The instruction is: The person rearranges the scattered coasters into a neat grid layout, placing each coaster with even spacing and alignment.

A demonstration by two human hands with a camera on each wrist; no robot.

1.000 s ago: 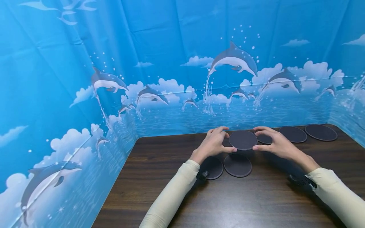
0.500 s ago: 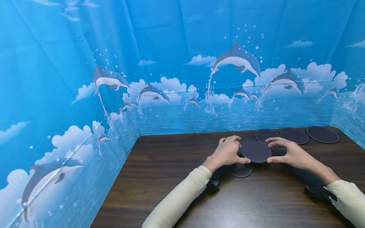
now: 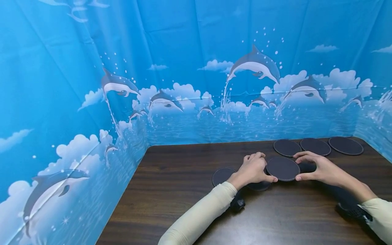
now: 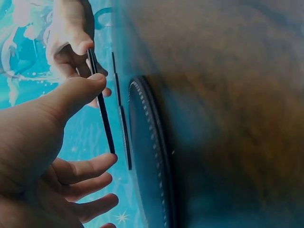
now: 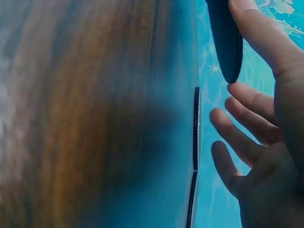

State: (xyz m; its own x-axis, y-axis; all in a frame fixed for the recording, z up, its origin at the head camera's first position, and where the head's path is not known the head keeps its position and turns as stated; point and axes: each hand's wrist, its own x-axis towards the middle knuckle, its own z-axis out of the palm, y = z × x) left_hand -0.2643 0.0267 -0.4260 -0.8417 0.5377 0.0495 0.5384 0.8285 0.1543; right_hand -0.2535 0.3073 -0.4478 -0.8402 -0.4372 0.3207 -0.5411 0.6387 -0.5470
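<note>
Disc (image 3: 283,168) is being pinched above the tabletop (image 3: 171,180) by left hand (image 3: 252,169) and right hand (image 3: 325,171); uneven pressure could be inviting slippage.

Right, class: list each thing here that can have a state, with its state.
Held disc: raised off the table, roughly level.
Left front disc: flat, partly hidden.
Right front disc: flat, mostly hidden.
Three back discs: flat, in a row.
Left hand: gripping the held disc.
Right hand: gripping it too.
Backdrop: hanging, creased.

The brown table (image 3: 153,190) bears three discs (image 3: 315,146) at its back; two discs (image 3: 222,175) nearer
</note>
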